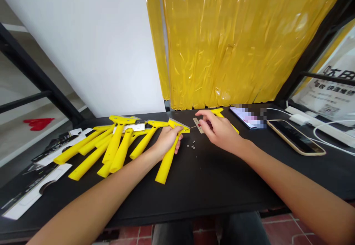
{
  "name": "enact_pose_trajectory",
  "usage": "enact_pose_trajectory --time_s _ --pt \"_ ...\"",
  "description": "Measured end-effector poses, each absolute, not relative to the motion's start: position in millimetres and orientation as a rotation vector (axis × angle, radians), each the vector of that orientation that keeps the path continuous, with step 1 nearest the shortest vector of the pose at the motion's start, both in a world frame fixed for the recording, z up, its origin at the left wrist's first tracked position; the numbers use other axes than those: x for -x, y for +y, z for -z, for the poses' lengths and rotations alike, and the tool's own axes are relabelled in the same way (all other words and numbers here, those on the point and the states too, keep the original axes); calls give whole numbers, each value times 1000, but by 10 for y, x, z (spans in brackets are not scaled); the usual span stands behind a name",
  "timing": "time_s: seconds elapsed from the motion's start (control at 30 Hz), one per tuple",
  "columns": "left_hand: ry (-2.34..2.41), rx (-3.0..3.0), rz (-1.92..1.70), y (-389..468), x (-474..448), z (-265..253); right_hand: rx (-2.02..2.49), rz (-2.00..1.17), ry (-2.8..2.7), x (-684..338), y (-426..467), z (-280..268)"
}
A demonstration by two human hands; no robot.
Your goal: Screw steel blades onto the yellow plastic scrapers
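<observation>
My left hand (168,140) is closed around the neck of a yellow scraper (165,165), its handle slanting down toward me. My right hand (222,130) pinches a small screwdriver (195,127) with a red handle. The thin shaft points left, its tip at the scraper's head; whether it sits in a screw is too small to tell. Behind that hand lies a flat, pale metal plate (197,120), partly hidden. Several tiny screws and nuts (193,147) are scattered on the black table between my hands. Another yellow scraper (217,111) lies beyond my right hand, largely covered by it.
Several yellow scrapers (107,147) are heaped left of my left hand. Black-and-white packaging cards (52,185) lie at the table's left. To the right are a phone (246,117), a phone in a beige case (295,137) and a white power strip (327,128) with cables. Yellow plastic strips (222,45) hang behind.
</observation>
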State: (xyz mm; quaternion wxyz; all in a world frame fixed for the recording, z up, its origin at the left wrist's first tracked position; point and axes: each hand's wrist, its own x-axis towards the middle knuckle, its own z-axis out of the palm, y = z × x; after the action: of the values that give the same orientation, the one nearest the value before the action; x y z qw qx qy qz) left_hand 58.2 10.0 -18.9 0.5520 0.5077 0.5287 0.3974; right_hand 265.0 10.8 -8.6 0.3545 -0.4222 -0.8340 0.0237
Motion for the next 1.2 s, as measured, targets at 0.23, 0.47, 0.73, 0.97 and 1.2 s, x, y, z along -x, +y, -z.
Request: enact_pose_trajectory --time_s 0.23,0.47,0.73,0.97,1.2 --pt "1189 -1095 -1007 134 -588 204 1115 20 -2146 -2614 71 97" --pt "1138 -1044 -1012 164 -579 257 1056 -124 -2138 -2617 99 85" --pt "1204 -1085 -956 90 -630 183 1079 -167 -2057 -2642 138 105" --pt "1181 -1058 -999 119 -617 217 1125 -214 -2117 -2668 182 108" --pt "1220 -1102 -928 75 -645 171 1058 -154 -2034 -2626 110 65"
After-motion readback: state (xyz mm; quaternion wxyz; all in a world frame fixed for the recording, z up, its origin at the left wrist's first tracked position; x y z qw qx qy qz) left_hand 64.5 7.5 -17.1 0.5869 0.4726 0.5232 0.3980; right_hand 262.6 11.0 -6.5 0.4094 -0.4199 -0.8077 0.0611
